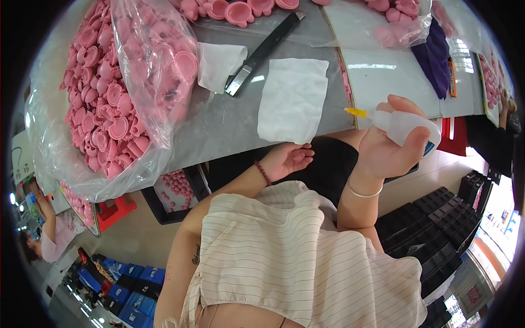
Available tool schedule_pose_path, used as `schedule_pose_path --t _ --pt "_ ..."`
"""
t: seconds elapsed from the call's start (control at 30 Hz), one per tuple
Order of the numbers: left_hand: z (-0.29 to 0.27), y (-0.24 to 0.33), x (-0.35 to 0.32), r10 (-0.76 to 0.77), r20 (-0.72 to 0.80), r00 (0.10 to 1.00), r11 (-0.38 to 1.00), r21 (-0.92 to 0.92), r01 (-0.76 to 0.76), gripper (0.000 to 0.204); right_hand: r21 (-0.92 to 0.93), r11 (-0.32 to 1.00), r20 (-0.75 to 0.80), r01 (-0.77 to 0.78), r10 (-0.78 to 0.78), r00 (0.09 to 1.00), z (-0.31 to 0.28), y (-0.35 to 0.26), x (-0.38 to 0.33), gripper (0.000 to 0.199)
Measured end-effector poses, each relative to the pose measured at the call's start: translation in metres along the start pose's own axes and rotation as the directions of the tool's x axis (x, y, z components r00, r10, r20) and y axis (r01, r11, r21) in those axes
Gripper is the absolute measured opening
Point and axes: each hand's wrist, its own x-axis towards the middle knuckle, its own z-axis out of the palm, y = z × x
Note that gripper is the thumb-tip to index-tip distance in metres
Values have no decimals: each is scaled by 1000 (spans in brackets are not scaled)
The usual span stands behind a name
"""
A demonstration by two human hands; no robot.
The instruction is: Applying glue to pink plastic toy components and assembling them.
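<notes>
A small translucent squeeze bottle with a thin yellow tip is wrapped in the fingers of my right hand, raised just past the table's near edge. Its tip points left, toward the white cloth. That cloth lies flat on the grey tabletop, its lower edge reaching the table edge. Right below it, my left hand rests with palm turned up and fingers loosely curled; nothing shows in them. Beyond the cloth lies a black-handled utility knife, with a smaller white cloth next to it.
A large clear plastic bag full of pink molded parts covers the table's left. More pink parts sit along the far side. A purple cloth hangs at right. Black trays stack below; another person is at far left.
</notes>
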Motion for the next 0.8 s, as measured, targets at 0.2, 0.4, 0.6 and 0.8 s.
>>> schedule_pose_path --t 0.2,0.4,0.6,0.8 --pt "26 10 -53 -32 285 958 971 237 -38 17 -26 999 65 -46 47 997 4 -8 -4 43" --pt "60 35 -113 103 471 876 812 469 -347 15 4 999 -33 -44 44 998 15 -13 -4 41" --pt "73 57 -148 130 552 823 807 423 -411 24 32 995 -33 -89 90 995 14 -13 -2 39" --pt "80 69 -171 474 520 711 622 374 -688 35 -37 996 -25 -76 75 997 5 -8 -3 44"
